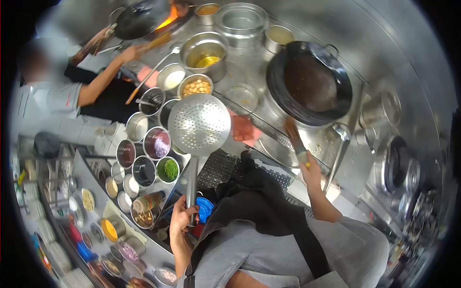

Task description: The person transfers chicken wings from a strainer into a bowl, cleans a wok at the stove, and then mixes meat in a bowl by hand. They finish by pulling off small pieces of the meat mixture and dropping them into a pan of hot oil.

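Note:
My left hand [182, 214] is wrapped round the handle of a large perforated metal skimmer [200, 124], whose round head is raised over the pots. On the other side, my right hand [310, 169] grips a brush [295, 138] with brown bristles, held near the stove edge just below the wok. The black wok [309, 82] sits on the stove with dark brown liquid in it. A pink cloth [244, 128] lies between the skimmer head and the brush.
Metal pots of ingredients [157, 143] crowd the left, beside a pot of yellow liquid [204, 56]. At upper left, a co-worker [101, 91] holds a wok [139, 20] near a flame. A ladle [342, 132] lies right of my right hand.

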`<action>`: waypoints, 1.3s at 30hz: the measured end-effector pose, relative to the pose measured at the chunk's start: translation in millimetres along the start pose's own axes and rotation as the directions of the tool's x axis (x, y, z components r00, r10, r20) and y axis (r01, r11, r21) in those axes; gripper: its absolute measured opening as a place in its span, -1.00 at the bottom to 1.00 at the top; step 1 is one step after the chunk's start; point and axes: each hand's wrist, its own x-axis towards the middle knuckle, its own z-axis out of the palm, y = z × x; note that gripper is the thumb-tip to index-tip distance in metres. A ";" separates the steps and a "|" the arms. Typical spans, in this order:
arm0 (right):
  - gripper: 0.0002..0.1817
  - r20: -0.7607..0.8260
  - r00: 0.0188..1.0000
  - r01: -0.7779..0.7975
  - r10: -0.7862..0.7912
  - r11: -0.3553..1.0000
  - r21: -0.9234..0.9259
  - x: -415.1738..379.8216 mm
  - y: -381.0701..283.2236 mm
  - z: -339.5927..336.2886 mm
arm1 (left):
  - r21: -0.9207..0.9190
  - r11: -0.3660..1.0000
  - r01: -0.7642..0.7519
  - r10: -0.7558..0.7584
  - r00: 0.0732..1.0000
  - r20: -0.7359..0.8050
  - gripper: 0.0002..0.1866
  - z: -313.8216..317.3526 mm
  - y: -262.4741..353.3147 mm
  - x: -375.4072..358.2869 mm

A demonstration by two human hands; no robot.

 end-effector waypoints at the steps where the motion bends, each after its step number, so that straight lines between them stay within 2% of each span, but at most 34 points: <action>1: -0.39 -0.027 0.999 -0.035 0.035 0.999 -0.002 -12.9 19.3 -10.0 | -0.017 1.000 -0.015 0.016 1.000 0.008 -0.72 -1.2 1.6 5.2; 3: -0.38 -0.228 0.967 -0.152 0.117 0.978 -0.140 -36.3 55.6 -26.2 | 0.033 0.999 -0.031 0.030 0.999 0.039 -0.75 -3.0 4.3 16.6; 4: -0.36 -0.315 0.914 -0.337 0.254 0.908 -0.247 -33.1 78.2 -31.7 | 0.051 0.998 -0.040 0.035 0.996 0.081 -0.76 4.5 16.3 22.9; 5: -0.36 -0.332 0.906 -0.350 0.263 0.906 -0.238 -28.5 93.1 -30.6 | 0.039 0.998 -0.042 0.039 0.995 0.088 -0.77 7.9 23.9 22.6; 7: -0.41 -0.188 0.899 -0.435 0.395 0.770 -0.466 -18.5 126.5 -22.6 | 0.056 0.996 -0.073 0.065 0.990 0.125 -0.79 10.6 28.7 26.7; 8: -0.48 -0.084 0.909 -0.396 0.407 0.784 -0.478 -21.7 142.4 -21.0 | 0.058 0.996 -0.064 0.055 0.988 0.147 -0.80 9.6 28.3 31.3; 9: -0.48 -0.086 0.914 -0.389 0.396 0.795 -0.466 -28.2 157.0 -24.5 | 0.061 0.996 -0.058 0.047 0.985 0.167 -0.81 8.2 29.2 35.8; 11: -0.52 -0.152 0.905 -0.418 0.396 0.896 -0.149 -46.9 179.1 -28.7 | 0.064 0.995 -0.076 0.064 0.982 0.177 -0.81 6.5 29.7 38.4; 13: -0.56 -0.495 0.849 -0.289 0.185 0.947 -0.143 -90.3 138.6 -39.9 | 0.089 0.994 -0.061 0.045 0.985 0.165 -0.80 6.2 28.2 35.4; 14: -0.61 -0.388 0.849 -0.460 0.359 0.864 -0.206 -104.6 141.3 -35.0 | 0.113 0.992 -0.061 0.042 0.986 0.160 -0.79 6.3 28.6 34.4; 15: -0.66 -0.293 0.800 -0.596 0.524 0.747 -0.293 -112.7 147.5 -30.6 | 0.093 0.994 -0.065 0.050 0.987 0.152 -0.79 7.2 30.1 32.9; 17: -0.72 -0.287 0.834 -0.535 0.472 0.820 -0.206 -113.2 170.1 -21.4 | 0.116 0.992 -0.057 0.045 0.994 0.103 -0.79 8.4 30.7 29.4; 18: -0.72 -0.280 0.846 -0.517 0.454 0.827 -0.223 -112.5 171.9 -28.8 | 0.128 0.991 -0.050 0.034 0.992 0.121 -0.78 4.2 29.0 31.9; 21: -0.74 -0.435 0.800 -0.463 0.414 0.886 -0.007 -99.1 147.5 -50.5 | 0.186 0.982 -0.037 0.019 0.995 0.094 -0.75 3.6 33.8 26.4; 23: -0.72 -0.355 0.716 -0.530 0.601 0.799 0.285 -91.4 151.3 -57.5 | 0.134 0.989 -0.059 0.047 0.995 0.087 -0.72 1.4 27.2 27.2; 25: -0.74 -0.336 0.718 -0.440 0.610 0.772 0.459 -75.0 93.9 -74.1 | 0.108 0.993 -0.057 0.045 0.993 0.108 -0.73 3.8 28.4 23.6; 26: -0.74 -0.337 0.724 -0.434 0.602 0.777 0.456 -60.1 84.0 -76.8 | 0.100 0.993 -0.065 0.053 0.992 0.117 -0.72 1.4 23.5 26.3; 28: -0.78 -0.412 0.806 -0.238 0.426 0.870 0.433 -24.3 55.1 -81.4 | 0.127 0.990 -0.054 0.039 0.992 0.120 -0.70 -0.8 19.3 28.0; 30: -0.78 -0.294 0.869 -0.174 0.398 0.802 0.571 24.2 1.0 -93.1 | 0.121 0.991 -0.052 0.037 0.991 0.126 -0.73 3.1 24.0 25.9; 32: -0.75 -0.251 0.946 -0.011 0.205 0.795 0.607 90.4 -16.8 -86.7 | 0.141 0.989 -0.035 0.018 0.993 0.117 -0.69 3.6 22.9 28.3; 33: -0.66 -0.226 0.971 0.020 0.074 0.921 0.388 127.0 -43.9 -88.2 | 0.148 0.989 -0.025 0.008 0.994 0.110 -0.67 4.6 23.3 29.1; 34: -0.55 -0.182 0.982 0.050 0.049 0.863 0.503 158.1 -81.1 -83.9 | 0.134 0.991 -0.031 0.018 0.995 0.097 -0.67 6.3 24.4 28.9; 35: -0.44 -0.140 0.990 0.066 -0.001 0.885 0.461 198.2 -98.1 -76.1 | 0.136 0.991 -0.016 0.004 0.996 0.091 -0.67 8.6 26.2 27.4; 37: -0.44 0.009 0.997 0.075 -0.080 0.958 0.277 267.6 -156.8 -61.5 | 0.119 0.993 -0.004 -0.004 0.998 0.066 -0.67 13.3 27.4 24.2; 38: -0.51 -0.011 0.993 0.121 -0.121 0.974 0.191 304.1 -177.2 -43.9 | 0.082 0.997 -0.004 -0.002 0.998 0.069 -0.66 15.8 27.1 22.4; 39: -0.55 0.052 0.987 0.150 -0.154 0.986 0.069 338.9 -201.4 -29.7 | 0.046 0.999 -0.001 -0.002 0.998 0.070 -0.66 18.3 26.8 20.8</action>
